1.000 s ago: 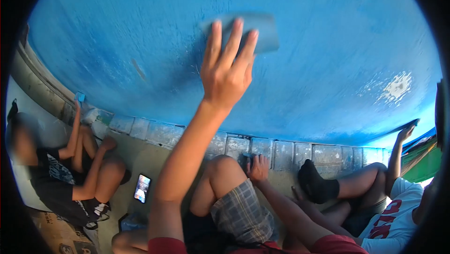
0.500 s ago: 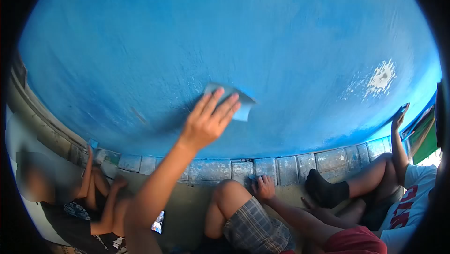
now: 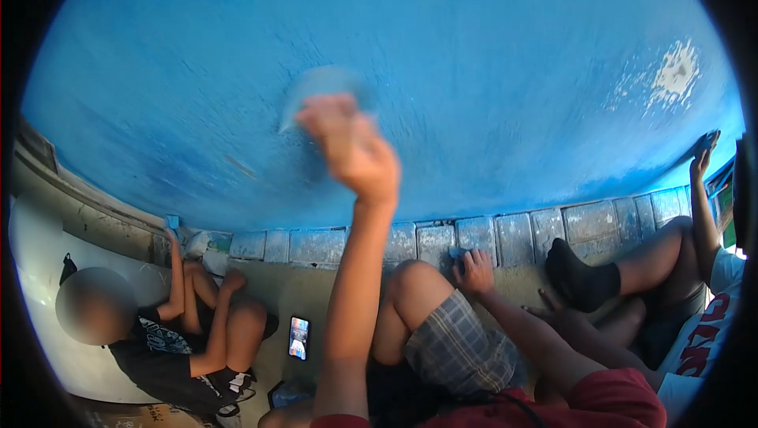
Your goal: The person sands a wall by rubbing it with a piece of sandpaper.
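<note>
My left hand (image 3: 351, 140) is raised against a big blue painted surface (image 3: 489, 80), fingers bent and smeared by motion. Beneath the fingers is a thin grey-blue sheet (image 3: 332, 79), blurred, that looks like sandpaper. Low on the right, my right hand (image 3: 475, 272) rests by the grey block ledge (image 3: 517, 240). A small blue piece (image 3: 457, 253) pokes out at its fingertips, and the fingers are curled round it. My bent knee in plaid shorts (image 3: 458, 341) lies between my arms.
At the left, a seated person in black (image 3: 158, 349) holds a blue pad (image 3: 173, 222) near the ledge. Another person's hand (image 3: 700, 163) presses a dark pad (image 3: 708, 141) to the surface at the right. A lit phone (image 3: 298, 338) lies on the floor. That co-worker's black sock (image 3: 580, 274) is near my right hand.
My left hand has slid up the blue surface with the sheet, its fingers now more bent. The view has shifted, showing more of the phone and the person on the left. My right hand stays by the ledge.
</note>
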The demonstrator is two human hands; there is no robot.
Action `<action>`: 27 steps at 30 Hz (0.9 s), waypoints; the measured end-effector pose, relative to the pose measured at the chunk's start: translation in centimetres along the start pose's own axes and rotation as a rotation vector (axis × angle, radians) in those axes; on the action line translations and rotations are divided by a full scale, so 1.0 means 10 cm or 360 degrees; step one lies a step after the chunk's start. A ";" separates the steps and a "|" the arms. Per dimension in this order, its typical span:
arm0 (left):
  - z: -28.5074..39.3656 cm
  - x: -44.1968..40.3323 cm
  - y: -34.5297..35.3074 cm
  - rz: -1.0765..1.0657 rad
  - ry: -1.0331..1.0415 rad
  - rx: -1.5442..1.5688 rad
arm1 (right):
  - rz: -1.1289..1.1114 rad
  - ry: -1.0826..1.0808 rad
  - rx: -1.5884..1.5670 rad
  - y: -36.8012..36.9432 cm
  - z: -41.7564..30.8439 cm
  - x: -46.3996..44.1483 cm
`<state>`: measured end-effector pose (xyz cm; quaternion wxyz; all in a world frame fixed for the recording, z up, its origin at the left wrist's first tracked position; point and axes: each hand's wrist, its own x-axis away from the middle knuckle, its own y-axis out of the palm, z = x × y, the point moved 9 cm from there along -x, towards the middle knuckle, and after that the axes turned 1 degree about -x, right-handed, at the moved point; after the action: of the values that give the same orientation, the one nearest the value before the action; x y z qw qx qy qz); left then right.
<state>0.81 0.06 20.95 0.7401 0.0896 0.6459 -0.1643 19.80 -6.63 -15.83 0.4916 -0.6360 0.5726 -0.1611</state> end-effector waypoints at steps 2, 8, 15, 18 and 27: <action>0.34 0.15 0.17 -0.0287 0.0400 0.0003 | 0.0028 -0.0006 -0.0010 0.01 -0.04 0.02; -0.36 -0.34 -0.16 0.0259 -0.0212 0.0087 | 0.0024 -0.0020 0.0052 0.01 -0.01 -0.01; -0.66 -0.16 -0.29 0.0218 -0.0263 0.0099 | 0.0059 -0.0030 -0.0057 -0.02 -0.01 -0.03; -0.54 0.02 -0.15 -0.0016 -0.0151 -0.0156 | 0.0053 -0.0001 -0.0056 -0.04 0.05 0.00; -0.81 -0.07 -0.33 0.0383 -0.0782 0.0135 | 0.0150 -0.0036 0.0028 -0.11 -0.03 -0.01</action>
<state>-7.96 -0.14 20.72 0.8844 0.1540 0.4242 -0.1191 20.16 -6.77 -14.79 0.5107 -0.6057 0.5949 -0.1357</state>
